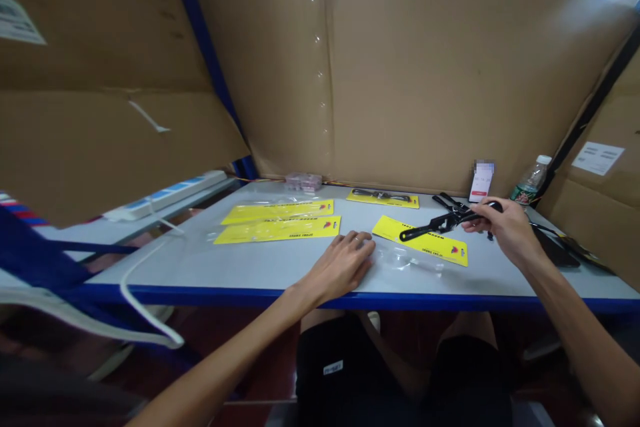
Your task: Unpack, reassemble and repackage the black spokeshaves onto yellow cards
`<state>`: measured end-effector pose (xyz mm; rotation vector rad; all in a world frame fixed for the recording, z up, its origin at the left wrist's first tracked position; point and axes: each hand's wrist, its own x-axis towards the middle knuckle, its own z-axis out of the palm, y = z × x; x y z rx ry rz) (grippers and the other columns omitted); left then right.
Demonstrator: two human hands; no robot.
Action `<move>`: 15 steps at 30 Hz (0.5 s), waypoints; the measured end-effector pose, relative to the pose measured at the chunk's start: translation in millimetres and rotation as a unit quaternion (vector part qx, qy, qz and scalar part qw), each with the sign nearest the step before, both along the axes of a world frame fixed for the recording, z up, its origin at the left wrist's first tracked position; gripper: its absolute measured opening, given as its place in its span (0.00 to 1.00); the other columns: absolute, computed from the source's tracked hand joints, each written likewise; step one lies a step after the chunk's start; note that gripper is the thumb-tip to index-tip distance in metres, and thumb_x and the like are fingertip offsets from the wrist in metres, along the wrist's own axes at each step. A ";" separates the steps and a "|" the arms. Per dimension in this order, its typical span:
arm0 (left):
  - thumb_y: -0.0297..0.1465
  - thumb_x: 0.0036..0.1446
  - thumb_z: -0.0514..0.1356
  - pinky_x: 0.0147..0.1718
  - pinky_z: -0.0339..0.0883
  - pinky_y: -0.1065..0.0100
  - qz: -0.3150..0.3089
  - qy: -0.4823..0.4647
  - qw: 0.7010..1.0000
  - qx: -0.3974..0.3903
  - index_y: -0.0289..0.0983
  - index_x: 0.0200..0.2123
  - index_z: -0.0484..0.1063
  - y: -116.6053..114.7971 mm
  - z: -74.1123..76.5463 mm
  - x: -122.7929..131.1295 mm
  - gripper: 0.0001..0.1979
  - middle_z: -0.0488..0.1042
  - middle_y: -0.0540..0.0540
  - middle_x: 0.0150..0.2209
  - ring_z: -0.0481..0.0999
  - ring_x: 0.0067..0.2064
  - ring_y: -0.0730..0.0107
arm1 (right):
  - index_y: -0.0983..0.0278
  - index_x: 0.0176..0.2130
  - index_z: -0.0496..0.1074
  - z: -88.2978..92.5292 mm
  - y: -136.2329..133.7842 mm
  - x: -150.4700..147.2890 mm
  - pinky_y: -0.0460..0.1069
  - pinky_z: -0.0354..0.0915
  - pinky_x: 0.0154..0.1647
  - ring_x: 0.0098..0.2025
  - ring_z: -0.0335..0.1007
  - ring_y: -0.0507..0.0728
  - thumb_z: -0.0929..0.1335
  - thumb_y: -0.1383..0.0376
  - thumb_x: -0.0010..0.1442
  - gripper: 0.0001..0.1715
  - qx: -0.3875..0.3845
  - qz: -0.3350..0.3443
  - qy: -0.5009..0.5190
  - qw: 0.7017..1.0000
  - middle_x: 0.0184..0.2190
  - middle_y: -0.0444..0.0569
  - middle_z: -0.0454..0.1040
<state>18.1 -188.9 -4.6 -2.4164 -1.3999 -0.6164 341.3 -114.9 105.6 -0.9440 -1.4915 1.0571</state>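
Right hand [505,230] grip clamped on rear end of tool [435,221], fingertips only. Tool juts left of grip, tip over yellow card [430,245]; touching or not, cannot tell. Left hand [345,261] grip apart, palm flat on counter [240,270], fingers just beside clear blister [407,258], below tool tip.

Risks, judged:
- end-hold leaves long lever: tool may droop or twist, knock card askew
- blister light: left fingers may shove it toward near edge
- bottle [530,181] behind grip: stray wrist swing could tip it
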 end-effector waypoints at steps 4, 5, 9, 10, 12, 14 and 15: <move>0.27 0.65 0.56 0.45 0.71 0.50 0.008 0.000 1.000 0.013 0.39 0.41 0.71 -4.7 -2.1 0.3 0.05 0.73 0.38 0.49 0.72 0.48 0.50 | 0.61 0.24 0.70 25.0 -10.7 -3.8 0.51 0.76 0.27 0.23 0.77 0.56 0.76 0.55 0.50 0.16 0.059 -0.026 -0.043 0.997 0.24 0.46 0.76; 0.26 0.65 0.56 0.44 0.71 0.50 0.009 0.000 1.000 0.018 0.39 0.41 0.71 -7.0 -2.6 0.5 0.05 0.73 0.38 0.49 0.71 0.48 0.50 | 0.61 0.24 0.71 30.5 -12.5 -6.6 0.51 0.75 0.26 0.22 0.76 0.56 0.75 0.56 0.51 0.15 0.073 -0.023 -0.070 0.995 0.25 0.47 0.77; 0.21 0.62 0.55 0.41 0.72 0.53 0.025 0.010 0.999 0.038 0.39 0.40 0.72 -16.6 -4.3 3.6 0.09 0.71 0.37 0.46 0.69 0.47 0.50 | 0.61 0.21 0.69 46.0 -13.1 -27.4 0.47 0.65 0.21 0.20 0.71 0.53 0.68 0.64 0.56 0.13 0.162 -0.030 -0.263 0.951 0.17 0.44 0.72; 0.20 0.62 0.55 0.40 0.72 0.55 0.030 0.010 0.999 0.041 0.39 0.40 0.71 -18.4 -4.6 5.0 0.09 0.70 0.38 0.45 0.69 0.46 0.50 | 0.61 0.21 0.68 47.8 -12.7 -35.6 0.47 0.62 0.21 0.20 0.70 0.53 0.67 0.67 0.57 0.14 0.197 -0.034 -0.336 0.920 0.16 0.44 0.70; 0.20 0.63 0.54 0.37 0.72 0.57 0.029 -0.008 0.998 0.051 0.39 0.41 0.71 -20.7 -5.1 8.1 0.10 0.70 0.39 0.44 0.69 0.45 0.53 | 0.62 0.21 0.67 48.4 -13.8 -56.1 0.47 0.58 0.23 0.22 0.68 0.53 0.65 0.69 0.59 0.15 0.264 -0.027 -0.475 0.839 0.18 0.46 0.72; 0.21 0.66 0.53 0.37 0.72 0.58 0.014 -0.038 0.997 0.063 0.39 0.42 0.70 -21.5 -5.8 10.9 0.10 0.70 0.41 0.42 0.69 0.44 0.55 | 0.63 0.24 0.71 44.6 -18.8 -81.2 0.48 0.58 0.26 0.26 0.70 0.54 0.65 0.70 0.59 0.13 0.306 0.003 -0.559 0.770 0.23 0.50 0.75; 0.21 0.66 0.52 0.38 0.72 0.58 0.006 -0.049 0.996 0.068 0.39 0.42 0.70 -21.6 -6.4 11.9 0.10 0.70 0.42 0.42 0.69 0.44 0.56 | 0.64 0.26 0.73 41.1 -22.7 -94.7 0.49 0.58 0.28 0.28 0.71 0.56 0.66 0.70 0.59 0.11 0.311 0.021 -0.572 0.759 0.25 0.52 0.77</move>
